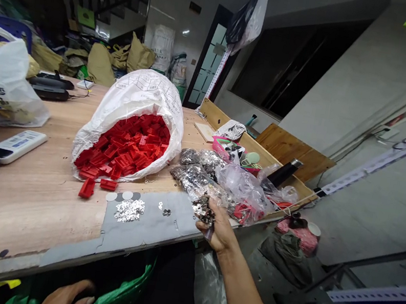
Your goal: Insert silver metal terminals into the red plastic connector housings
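sack: on the table, its mouth toward the near edge
plastic pieces: in the sack, two loose ones just before its mouth
mat: before the sack and to its right, along the table's near edge
metal heap: on the mat, before the sack
bagged parts: on the table, just right of the sack
right hand: right of and before the sack, a metal clump in it
left hand: before the sack, beyond the near edge
corded device: on the table, left of the sack
carrier bag: on the table, farther left of the sack
door: well behind the sack, to its right
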Tool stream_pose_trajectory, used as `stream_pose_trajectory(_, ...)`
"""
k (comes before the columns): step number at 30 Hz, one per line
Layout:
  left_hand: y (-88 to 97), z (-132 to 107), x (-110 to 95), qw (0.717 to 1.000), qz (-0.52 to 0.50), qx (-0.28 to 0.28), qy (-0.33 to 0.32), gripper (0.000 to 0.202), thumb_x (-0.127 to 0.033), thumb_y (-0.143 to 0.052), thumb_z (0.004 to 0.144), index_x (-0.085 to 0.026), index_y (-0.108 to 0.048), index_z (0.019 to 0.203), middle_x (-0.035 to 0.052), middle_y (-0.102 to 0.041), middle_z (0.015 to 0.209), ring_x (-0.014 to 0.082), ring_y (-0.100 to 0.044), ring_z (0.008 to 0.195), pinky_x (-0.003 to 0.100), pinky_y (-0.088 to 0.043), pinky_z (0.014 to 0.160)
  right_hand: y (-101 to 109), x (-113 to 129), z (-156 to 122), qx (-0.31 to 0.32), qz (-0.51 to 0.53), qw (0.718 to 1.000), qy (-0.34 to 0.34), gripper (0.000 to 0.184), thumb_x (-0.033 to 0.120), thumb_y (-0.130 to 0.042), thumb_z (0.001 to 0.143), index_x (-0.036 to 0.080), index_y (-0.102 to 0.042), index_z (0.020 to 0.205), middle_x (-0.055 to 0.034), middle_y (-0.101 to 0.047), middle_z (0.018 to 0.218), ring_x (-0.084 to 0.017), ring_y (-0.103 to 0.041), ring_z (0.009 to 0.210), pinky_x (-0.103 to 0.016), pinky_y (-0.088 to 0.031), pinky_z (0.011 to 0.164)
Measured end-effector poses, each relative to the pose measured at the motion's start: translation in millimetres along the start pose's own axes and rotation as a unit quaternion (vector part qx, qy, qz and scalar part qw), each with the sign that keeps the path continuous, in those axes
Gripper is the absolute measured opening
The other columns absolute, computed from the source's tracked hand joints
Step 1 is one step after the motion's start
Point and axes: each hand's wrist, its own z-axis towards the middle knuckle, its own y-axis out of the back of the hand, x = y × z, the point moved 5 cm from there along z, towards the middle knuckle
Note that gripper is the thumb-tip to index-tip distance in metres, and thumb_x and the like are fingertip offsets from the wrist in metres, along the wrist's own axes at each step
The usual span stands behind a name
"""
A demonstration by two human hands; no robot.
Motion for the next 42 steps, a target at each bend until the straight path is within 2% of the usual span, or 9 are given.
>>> stream_pose_trajectory(4,-1.4,-1,2,1.0,-0.012,0.003,-0.005,0.032,-0.04,-0.042,0.087,-0.024,-0.065,0.101,0.0008,-0.071,0.106,0.0199,-0.064,0.102,0.022,-0.045,0.085,-29,-20,21,0.058,-0.216,0.971,0.08,0.034,0.055,-0.054,0.084,0.023,-0.052,0.094,0.0044,-0.053,0.068,-0.009,-0.045,0.05,-0.017,-0.038,0.041)
stream_pose_trajectory(8,-1.0,0,4,1.0,-0.016,-0.008,-0.006,0.032,-0.041,-0.043,0.086,-0.024,-0.066,0.101,0.0011,-0.072,0.105,0.0205,-0.064,0.102,0.023,-0.045,0.086,-45,-40,42,0.088,-0.336,0.926,0.147,0.021,0.041,-0.055,0.086,0.022,-0.057,0.093,0.0008,-0.055,0.078,-0.014,-0.052,0.071,-0.026,-0.047,0.064)
stream_pose_trajectory(11,-0.6,0,3,1.0,-0.017,-0.012,-0.002,0.033,-0.041,-0.043,0.086,-0.024,-0.066,0.103,0.0013,-0.072,0.106,0.0209,-0.064,0.103,0.024,-0.044,0.088,-52,-49,48,0.125,-0.424,0.876,0.195,0.013,0.029,-0.061,0.083,0.022,-0.063,0.093,-0.003,-0.057,0.092,-0.02,-0.05,0.091,-0.036,-0.042,0.088)
stream_pose_trajectory(14,-0.1,0,2,1.0,-0.013,-0.012,0.006,0.033,-0.04,-0.044,0.085,-0.023,-0.066,0.103,0.0018,-0.072,0.106,0.0215,-0.063,0.104,0.025,-0.044,0.088,-59,-55,46,0.173,-0.483,0.831,0.216,0.017,0.023,-0.064,0.082,0.025,-0.067,0.099,-0.0046,-0.058,0.102,-0.022,-0.046,0.099,-0.04,-0.035,0.096)
stream_pose_trajectory(19,2.3,-1,-2,1.0,-0.003,-0.016,0.012,0.032,-0.039,-0.044,0.085,-0.023,-0.066,0.102,0.0012,-0.072,0.106,0.0207,-0.063,0.104,0.024,-0.044,0.087,-69,-57,39,0.259,-0.621,0.681,0.29,0.024,0.026,-0.055,0.091,0.031,-0.064,0.113,-0.0039,-0.06,0.112,-0.022,-0.048,0.097,-0.036,-0.041,0.091)
stream_pose_trajectory(20,2.9,-1,-3,1.0,-0.003,-0.016,0.013,0.032,-0.04,-0.044,0.085,-0.023,-0.066,0.102,0.0013,-0.072,0.106,0.0208,-0.063,0.104,0.024,-0.044,0.087,-68,-54,39,0.264,-0.628,0.666,0.303,0.025,0.025,-0.053,0.092,0.03,-0.063,0.115,-0.0037,-0.061,0.113,-0.021,-0.05,0.098,-0.035,-0.041,0.091)
stream_pose_trajectory(28,3.7,-2,-4,1.0,-0.011,-0.013,0.015,0.034,-0.039,-0.045,0.085,-0.022,-0.067,0.104,0.003,-0.071,0.108,0.022,-0.063,0.105,0.026,-0.043,0.09,-43,-21,52,0.196,-0.615,0.697,0.313,0.022,0.016,-0.051,0.091,0.023,-0.066,0.106,-0.0048,-0.068,0.104,-0.02,-0.057,0.098,-0.035,-0.042,0.091)
stream_pose_trajectory(35,2.6,-2,-1,1.0,-0.01,-0.012,0.023,0.033,-0.039,-0.046,0.084,-0.023,-0.066,0.104,0.0029,-0.071,0.107,0.0223,-0.063,0.104,0.028,-0.044,0.088,-47,-41,43,0.222,-0.641,0.682,0.275,0.03,0.015,-0.062,0.083,0.026,-0.064,0.111,-0.0023,-0.061,0.103,-0.015,-0.059,0.093,-0.025,-0.046,0.085)
stream_pose_trajectory(42,-0.3,0,6,0.999,-0.005,-0.02,0.03,0.034,-0.04,-0.046,0.084,-0.023,-0.066,0.106,0.004,-0.071,0.11,0.0231,-0.062,0.107,0.03,-0.043,0.091,-28,-35,66,0.16,-0.661,0.68,0.276,0.022,0.01,-0.055,0.087,0.021,-0.066,0.101,-0.005,-0.063,0.095,-0.018,-0.057,0.094,-0.032,-0.043,0.088)
